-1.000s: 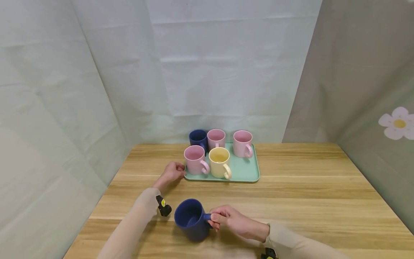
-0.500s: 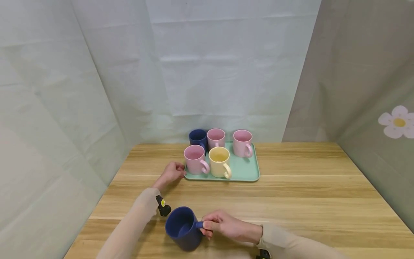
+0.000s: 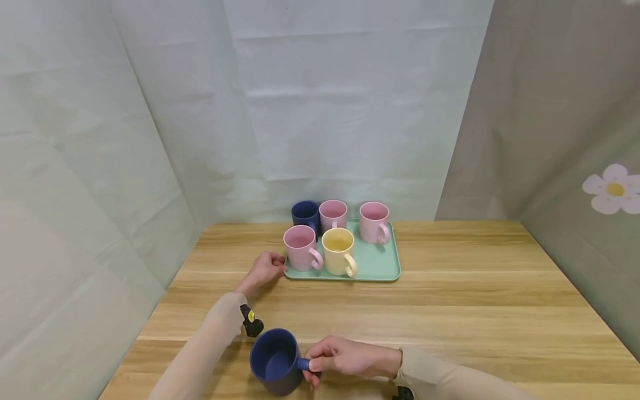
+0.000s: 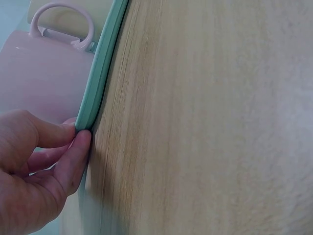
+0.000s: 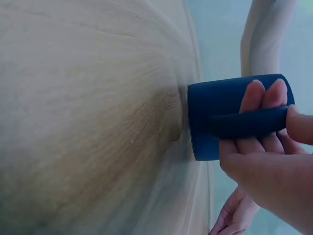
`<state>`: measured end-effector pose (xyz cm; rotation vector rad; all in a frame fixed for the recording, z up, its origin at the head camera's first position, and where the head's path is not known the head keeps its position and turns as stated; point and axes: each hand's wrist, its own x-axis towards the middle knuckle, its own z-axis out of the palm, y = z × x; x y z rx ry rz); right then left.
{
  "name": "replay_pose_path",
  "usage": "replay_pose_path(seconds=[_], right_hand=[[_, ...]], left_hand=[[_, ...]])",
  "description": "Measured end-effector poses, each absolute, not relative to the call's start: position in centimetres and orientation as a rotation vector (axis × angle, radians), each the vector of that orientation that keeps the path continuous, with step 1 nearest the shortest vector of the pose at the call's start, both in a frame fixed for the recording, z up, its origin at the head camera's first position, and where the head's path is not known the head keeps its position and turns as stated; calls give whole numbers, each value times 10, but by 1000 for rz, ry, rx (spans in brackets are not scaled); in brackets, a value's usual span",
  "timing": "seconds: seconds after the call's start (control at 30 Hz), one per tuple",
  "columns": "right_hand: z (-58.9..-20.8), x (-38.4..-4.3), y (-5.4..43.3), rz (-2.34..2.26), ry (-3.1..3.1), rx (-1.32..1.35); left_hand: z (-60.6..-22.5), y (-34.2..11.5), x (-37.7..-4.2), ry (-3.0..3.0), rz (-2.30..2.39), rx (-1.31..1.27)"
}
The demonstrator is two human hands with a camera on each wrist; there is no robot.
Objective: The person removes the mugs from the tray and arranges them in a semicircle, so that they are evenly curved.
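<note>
The handle of a dark blue mug is gripped by the right hand, with fingers passed through the loop and the thumb laid near its top. The mug is upright or close to it, at the near side of the scene, left of that hand; whether its base touches the table cannot be told. The near-left corner of a pale green tray is pinched between thumb and fingers by the left hand.

The mug looks rigid and fairly light — ceramic or hard plastic, which cannot be settled by sight. If it is ceramic, chipping at the rim should be guarded against. The smooth wall may be slippery, so the handle is judged the surest hold. The tray seems stiff and thin, best taken by its raised edge.

Farther off, five mugs are borne by the tray: a pink mug at near left, a yellow mug just right of it, and behind them a navy mug, a second pink mug and, apart at far right, a third pink mug.
</note>
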<state>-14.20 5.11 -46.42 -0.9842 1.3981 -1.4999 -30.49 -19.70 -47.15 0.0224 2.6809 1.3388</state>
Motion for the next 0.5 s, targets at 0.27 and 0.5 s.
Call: replay_pose_path(seconds=[0.27, 0.5], right_hand=[[-460, -141, 52, -1442, 1383, -983], [-452, -151, 61, -1392, 1572, -909]], left_hand=[[-470, -196, -304, 2695, 1308, 7], [-471, -197, -306, 2680, 1309, -32]])
